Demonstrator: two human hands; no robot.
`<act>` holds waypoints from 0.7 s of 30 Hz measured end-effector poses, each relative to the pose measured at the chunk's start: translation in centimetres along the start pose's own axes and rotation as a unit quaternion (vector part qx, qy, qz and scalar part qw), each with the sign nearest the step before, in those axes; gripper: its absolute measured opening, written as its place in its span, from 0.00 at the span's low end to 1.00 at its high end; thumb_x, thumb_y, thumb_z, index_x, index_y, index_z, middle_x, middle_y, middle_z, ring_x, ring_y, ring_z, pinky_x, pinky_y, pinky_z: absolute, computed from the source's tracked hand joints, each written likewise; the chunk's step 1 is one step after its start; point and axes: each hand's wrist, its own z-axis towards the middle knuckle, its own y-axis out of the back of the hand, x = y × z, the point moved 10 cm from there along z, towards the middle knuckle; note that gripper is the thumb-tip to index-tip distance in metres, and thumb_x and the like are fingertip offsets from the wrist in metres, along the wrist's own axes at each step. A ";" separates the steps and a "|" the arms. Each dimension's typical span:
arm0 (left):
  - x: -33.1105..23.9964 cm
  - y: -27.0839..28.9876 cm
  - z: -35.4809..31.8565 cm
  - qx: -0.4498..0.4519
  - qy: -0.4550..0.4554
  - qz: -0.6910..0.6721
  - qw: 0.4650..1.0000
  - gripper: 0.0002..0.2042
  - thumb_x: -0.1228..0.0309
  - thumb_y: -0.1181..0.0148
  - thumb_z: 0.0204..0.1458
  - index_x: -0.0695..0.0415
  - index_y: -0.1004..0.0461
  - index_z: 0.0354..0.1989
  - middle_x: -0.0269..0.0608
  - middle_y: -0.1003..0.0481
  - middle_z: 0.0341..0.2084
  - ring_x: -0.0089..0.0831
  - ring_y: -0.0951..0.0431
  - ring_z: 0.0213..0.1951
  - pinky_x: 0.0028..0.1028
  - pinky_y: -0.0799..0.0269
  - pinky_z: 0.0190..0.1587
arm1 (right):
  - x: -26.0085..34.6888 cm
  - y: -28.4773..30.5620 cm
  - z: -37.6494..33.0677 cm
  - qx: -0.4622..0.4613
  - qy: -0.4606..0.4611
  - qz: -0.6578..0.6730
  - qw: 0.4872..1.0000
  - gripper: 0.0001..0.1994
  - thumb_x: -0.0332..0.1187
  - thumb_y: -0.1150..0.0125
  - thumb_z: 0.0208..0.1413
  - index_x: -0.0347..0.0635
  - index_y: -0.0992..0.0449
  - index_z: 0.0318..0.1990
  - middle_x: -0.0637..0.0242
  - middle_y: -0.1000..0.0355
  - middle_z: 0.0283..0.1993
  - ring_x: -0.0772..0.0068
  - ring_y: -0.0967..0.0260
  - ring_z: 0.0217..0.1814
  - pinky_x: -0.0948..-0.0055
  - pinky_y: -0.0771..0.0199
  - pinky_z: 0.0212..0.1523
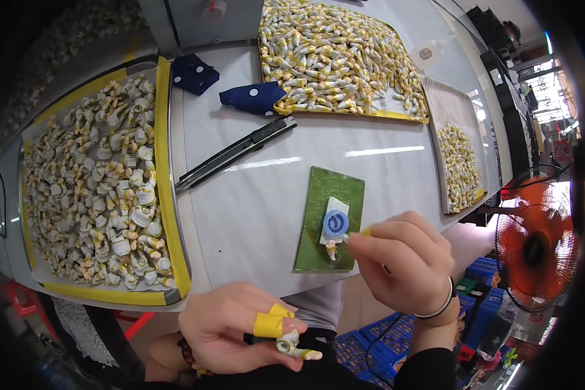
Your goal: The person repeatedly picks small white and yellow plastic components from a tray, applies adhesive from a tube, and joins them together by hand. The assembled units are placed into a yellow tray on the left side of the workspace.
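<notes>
My left hand (231, 325), with yellow tape wrapped round a finger, is closed on a small white figurine part (288, 342) that has a hollow opening and a peach-coloured tip. My right hand (409, 263) pinches a small white piece with a yellow end (355, 238). Just beside it lies a round blue cap (335, 223) with a dark swirl inside, on a scrap of white paper (340, 205). The paper rests on a green mat (311, 250). A small white and yellow part (331, 249) sits at the cap's near edge.
A yellow-taped tray (164, 227) of white parts stands at left. Another tray (396, 119) at the back holds many small pieces, and a narrower tray (437, 156) stands at right. A black utility knife (237, 151) and dark blue dotted cloths (253, 99) lie between. An orange fan (536, 227) is at far right.
</notes>
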 end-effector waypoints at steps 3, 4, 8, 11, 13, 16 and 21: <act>-0.5 -0.5 0.3 0.039 -0.025 0.049 0.998 0.15 0.75 0.26 0.34 0.60 0.27 0.30 0.45 0.23 0.25 0.35 0.22 0.28 0.33 0.23 0.34 | 0.6 1.3 -0.8 -0.050 -0.029 0.163 0.985 0.12 0.19 0.35 0.36 0.35 0.23 0.33 0.63 0.29 0.30 0.69 0.32 0.27 0.77 0.32 0.24; -0.7 -0.5 0.2 0.028 -0.038 0.073 0.996 0.15 0.75 0.26 0.34 0.60 0.27 0.30 0.45 0.23 0.25 0.35 0.22 0.28 0.32 0.23 0.34 | 1.0 1.2 -1.1 -0.058 -0.024 0.218 0.974 0.11 0.20 0.34 0.37 0.35 0.22 0.33 0.63 0.29 0.30 0.69 0.33 0.27 0.77 0.33 0.24; -0.2 -0.4 -0.3 -0.013 -0.035 0.058 0.998 0.17 0.77 0.27 0.33 0.61 0.23 0.35 0.40 0.22 0.32 0.35 0.22 0.34 0.27 0.27 0.34 | 1.4 0.8 -1.1 -0.078 -0.067 0.299 0.949 0.11 0.20 0.31 0.33 0.42 0.22 0.28 0.66 0.26 0.24 0.70 0.29 0.22 0.78 0.30 0.22; -0.4 -0.6 -0.1 -0.007 -0.038 0.065 0.997 0.17 0.77 0.27 0.33 0.61 0.23 0.35 0.40 0.22 0.32 0.36 0.22 0.33 0.26 0.27 0.34 | 1.6 0.5 -1.2 -0.061 -0.076 0.315 0.944 0.10 0.21 0.30 0.34 0.41 0.22 0.28 0.65 0.26 0.25 0.69 0.29 0.22 0.77 0.30 0.21; -0.4 -0.7 0.0 -0.004 -0.031 0.079 0.996 0.17 0.76 0.27 0.33 0.60 0.23 0.35 0.40 0.22 0.32 0.35 0.22 0.34 0.27 0.27 0.34 | 1.7 0.4 -1.1 -0.055 -0.077 0.321 0.942 0.10 0.21 0.31 0.35 0.39 0.23 0.29 0.64 0.26 0.26 0.69 0.29 0.22 0.77 0.30 0.21; -0.5 -1.7 0.8 0.077 -0.031 0.111 0.990 0.17 0.75 0.26 0.33 0.60 0.24 0.34 0.40 0.22 0.32 0.35 0.22 0.34 0.27 0.26 0.34 | 2.0 0.2 -1.0 -0.044 -0.058 0.321 0.944 0.09 0.20 0.31 0.37 0.37 0.24 0.28 0.62 0.26 0.27 0.68 0.29 0.23 0.76 0.29 0.21; -2.1 -2.2 0.9 0.085 -0.074 0.219 0.969 0.17 0.74 0.26 0.33 0.61 0.25 0.33 0.40 0.22 0.31 0.36 0.22 0.32 0.28 0.24 0.34 | 2.6 0.1 -0.4 -0.036 -0.022 0.329 0.943 0.08 0.19 0.33 0.38 0.34 0.28 0.24 0.59 0.27 0.26 0.65 0.29 0.23 0.74 0.29 0.20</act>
